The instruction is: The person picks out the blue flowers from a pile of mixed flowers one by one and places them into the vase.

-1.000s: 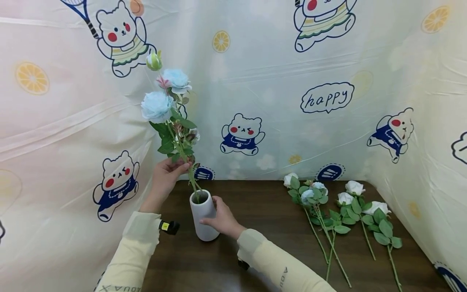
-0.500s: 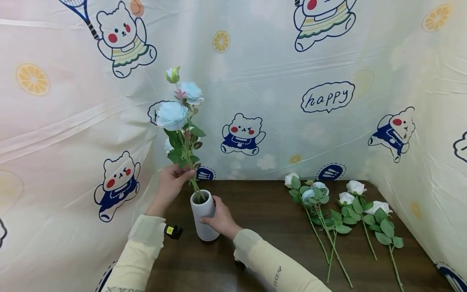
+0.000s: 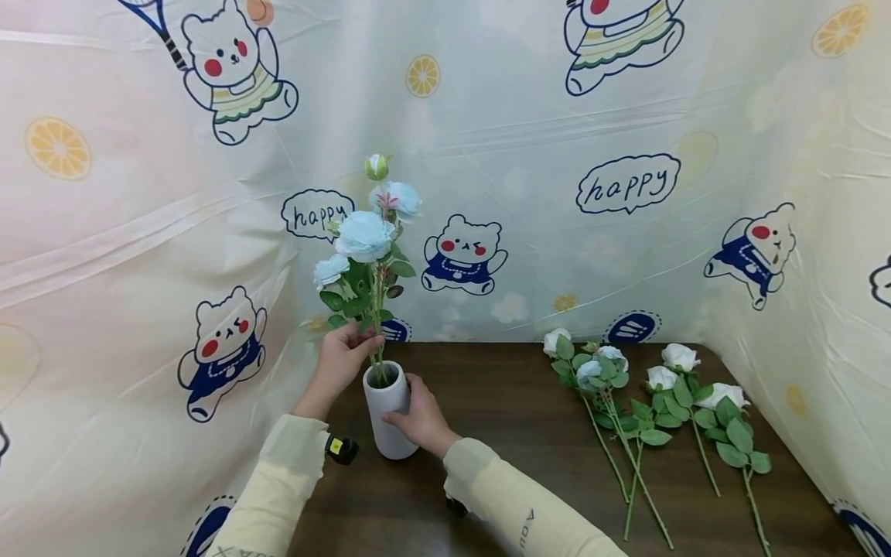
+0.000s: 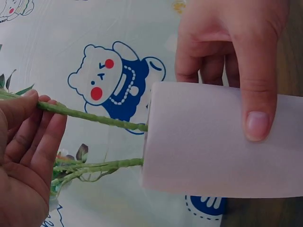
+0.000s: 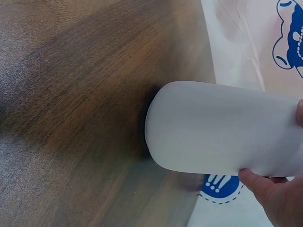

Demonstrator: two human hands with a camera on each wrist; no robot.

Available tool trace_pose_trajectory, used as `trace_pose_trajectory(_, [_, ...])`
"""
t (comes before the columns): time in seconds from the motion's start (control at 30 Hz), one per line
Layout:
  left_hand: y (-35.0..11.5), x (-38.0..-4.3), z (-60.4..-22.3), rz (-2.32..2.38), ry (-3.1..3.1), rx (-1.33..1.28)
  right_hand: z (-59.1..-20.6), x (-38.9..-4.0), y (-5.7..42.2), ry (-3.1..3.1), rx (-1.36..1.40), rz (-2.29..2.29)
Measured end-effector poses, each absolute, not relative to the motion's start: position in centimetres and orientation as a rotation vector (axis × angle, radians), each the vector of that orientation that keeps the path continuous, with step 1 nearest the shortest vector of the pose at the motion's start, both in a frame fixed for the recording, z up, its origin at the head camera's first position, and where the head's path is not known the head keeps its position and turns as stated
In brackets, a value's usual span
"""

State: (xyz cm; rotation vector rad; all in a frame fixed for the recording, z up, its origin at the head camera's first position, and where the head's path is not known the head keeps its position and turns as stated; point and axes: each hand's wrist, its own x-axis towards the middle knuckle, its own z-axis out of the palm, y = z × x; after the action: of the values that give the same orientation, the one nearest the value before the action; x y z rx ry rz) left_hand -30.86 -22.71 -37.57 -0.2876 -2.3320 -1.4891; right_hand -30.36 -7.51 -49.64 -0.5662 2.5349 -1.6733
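The left hand (image 3: 346,357) is pinching a green stem (image 4: 99,119) between thumb and fingers, just above the white vase (image 3: 384,410), while the right hand (image 3: 423,418) is wrapping round the vase's side, its thumb lying along the near wall. The vase is standing on the dark wooden table (image 3: 494,402), toward the left, its long axis running up and its mouth facing upward. The pinched stem and a second, branching stem (image 4: 116,164) are entering that mouth well apart from each other, their lower ends hidden inside. Above, the pale blue flowers (image 3: 364,236) are pointing up, nearly in line with the vase; one bloom is leaning out to the left and a green-cased bud is topping the spray.

The back edge of the table is running behind the vase, where a printed cloth (image 3: 532,255) is hanging; the blooms are showing against it. A broad stretch of tabletop is separating the right hand from the loose flowers (image 3: 654,438), which are lying at the right, stems angling toward the near edge.

The vase is looking matt and plain, cylindrical with a rounded foot. The blooms are spreading ruffled layers over dark green leaves.
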Motion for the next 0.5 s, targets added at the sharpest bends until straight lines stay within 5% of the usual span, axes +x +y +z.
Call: trace_pose_trajectory(0.5, [-21.3, -30.8, -39.4, -1.335, -2.481, -0.064, -49.3, -30.0, -7.3, 2.517, -0.538, -1.654])
